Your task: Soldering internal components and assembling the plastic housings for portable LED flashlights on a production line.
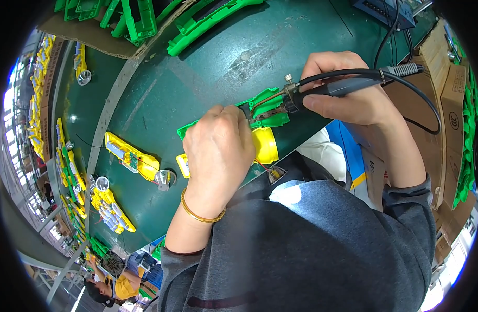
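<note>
R hand (pixel 353 96) wrapped tight around soldering iron (pixel 335 88), thumb along the underside, fingers curled over top; iron lies near level, tip pointing to the person's left, onto the green/yellow housing (pixel 265 122). Black cord (pixel 421 99) loops off the iron's back end past the wrist. R forearm comes in from lower right, grey sleeve pushed up.

L hand (pixel 218 153) closed down on the housing, back of hand to cam, fingertips pinched near the iron tip. Fingers hide what they pinch, can't tell if wire or solder. Gold bangle (pixel 200 213) on L wrist, forearm rising from the lower edge.

Housing sits at near edge of green table (pixel 207 78), mostly under L hand; only green upper part, yellow mid section and a bit of yellow at left show. Thin red wire (pixel 264 167) trails from it toward the lap. Solder joint itself too small to make out.

Further out: open yellow housing w/ circuit board (pixel 132 160) left of L hand, silver reflector (pixel 165 178) beside it, more yellow parts (pixel 114 213) below. Green shells (pixel 207 21) at far edge on cardboard. Boxes (pixel 449 99) at right. Another person (pixel 111 288) bottom left, partly cut off.
</note>
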A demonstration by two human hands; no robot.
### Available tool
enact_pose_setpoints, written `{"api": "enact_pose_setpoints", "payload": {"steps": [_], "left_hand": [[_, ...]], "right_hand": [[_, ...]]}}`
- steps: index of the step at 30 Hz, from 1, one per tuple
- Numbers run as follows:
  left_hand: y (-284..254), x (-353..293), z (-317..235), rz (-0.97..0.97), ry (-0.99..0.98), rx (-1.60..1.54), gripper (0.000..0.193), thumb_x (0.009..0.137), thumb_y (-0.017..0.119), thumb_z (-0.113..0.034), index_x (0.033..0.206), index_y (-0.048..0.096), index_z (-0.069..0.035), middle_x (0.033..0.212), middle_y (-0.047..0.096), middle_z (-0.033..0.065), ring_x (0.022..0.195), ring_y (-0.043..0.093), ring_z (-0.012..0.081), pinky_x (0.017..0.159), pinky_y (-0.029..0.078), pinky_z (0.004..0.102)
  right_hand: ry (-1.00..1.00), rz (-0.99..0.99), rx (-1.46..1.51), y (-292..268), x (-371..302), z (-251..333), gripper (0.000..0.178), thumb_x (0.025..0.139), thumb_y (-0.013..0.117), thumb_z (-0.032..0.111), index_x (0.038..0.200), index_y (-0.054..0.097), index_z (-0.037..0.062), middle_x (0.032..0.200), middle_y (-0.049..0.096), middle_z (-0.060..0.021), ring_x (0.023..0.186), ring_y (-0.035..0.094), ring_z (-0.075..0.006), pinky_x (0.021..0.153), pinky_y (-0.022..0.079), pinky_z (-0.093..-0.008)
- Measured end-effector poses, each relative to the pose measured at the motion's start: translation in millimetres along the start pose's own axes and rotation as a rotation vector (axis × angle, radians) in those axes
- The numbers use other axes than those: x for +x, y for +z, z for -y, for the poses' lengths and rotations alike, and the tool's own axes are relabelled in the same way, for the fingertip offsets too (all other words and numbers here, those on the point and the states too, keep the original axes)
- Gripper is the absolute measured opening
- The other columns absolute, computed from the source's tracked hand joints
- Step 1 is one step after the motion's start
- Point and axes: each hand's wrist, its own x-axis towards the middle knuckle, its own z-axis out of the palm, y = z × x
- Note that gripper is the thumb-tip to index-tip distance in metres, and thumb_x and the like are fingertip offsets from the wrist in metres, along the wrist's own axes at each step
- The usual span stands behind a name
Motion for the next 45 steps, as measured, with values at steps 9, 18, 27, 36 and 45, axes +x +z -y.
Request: {"api": "enact_pose_setpoints", "payload": {"steps": [9,18,27,36,45], "left_hand": [[1.1,2.4,0.3,-0.017,0.028,-0.041,0.01,0.076,0.058,-0.006,0.069,0.058,0.001,0.067,0.056,0.0172,0.059,0.058,0.0373,0.055,0.047,0.0444],[0.9,7.4,-2.8,-0.015,0.032,-0.038,0.01,0.076,0.058,-0.006,0.068,0.058,0.0,0.067,0.056,0.0169,0.058,0.058,0.0369,0.054,0.047,0.0443],[2.6,8.8,-0.9,-0.007,-0.005,-0.066,0.006,0.076,0.063,-0.008,0.075,0.062,-0.002,0.069,0.059,0.0132,0.061,0.059,0.0315,0.056,0.046,0.0399],[-21.9,12.1,29.6,-0.094,0.113,-0.061,0.02,0.074,0.067,-0.003,0.093,0.062,-0.002,0.092,0.06,0.0131,0.088,0.057,0.0314,0.077,0.045,0.0392],[-42.9,-30.6,45.9,0.092,0.248,-0.136,0.048,0.062,0.078,-0.017,0.105,0.061,-0.007,0.112,0.054,0.0145,0.101,0.053,0.0351,0.086,0.044,0.0436]], "right_hand": [[0.013,-0.084,0.017,-5.8,-1.9,5.6,0.013,0.067,0.067,0.0,0.076,0.057,0.002,0.068,0.052,0.001,0.063,0.048,-0.0058,0.057,0.037,-0.0227],[0.079,-0.115,0.139,-16.1,-9.5,-1.0,0.019,0.069,0.067,0.009,0.082,0.057,0.0009,0.072,0.058,-0.0033,0.067,0.055,-0.0094,0.062,0.043,-0.0226],[0.018,-0.303,0.245,-16.3,-29.7,-14.9,0.028,0.074,0.068,0.023,0.085,0.055,0.0009,0.073,0.057,-0.0048,0.064,0.054,-0.01,0.059,0.043,-0.0218],[-0.154,-0.507,0.552,-8.3,-50.3,-48.3,0.03,0.081,0.064,0.028,0.091,0.052,0.0016,0.069,0.057,-0.0088,0.06,0.05,-0.0137,0.057,0.039,-0.0257],[-0.2,-0.614,0.749,8.0,-26.1,-54.9,0.024,0.083,0.061,0.019,0.094,0.054,-0.0006,0.077,0.057,-0.0091,0.065,0.056,-0.0145,0.061,0.045,-0.0252]]}}
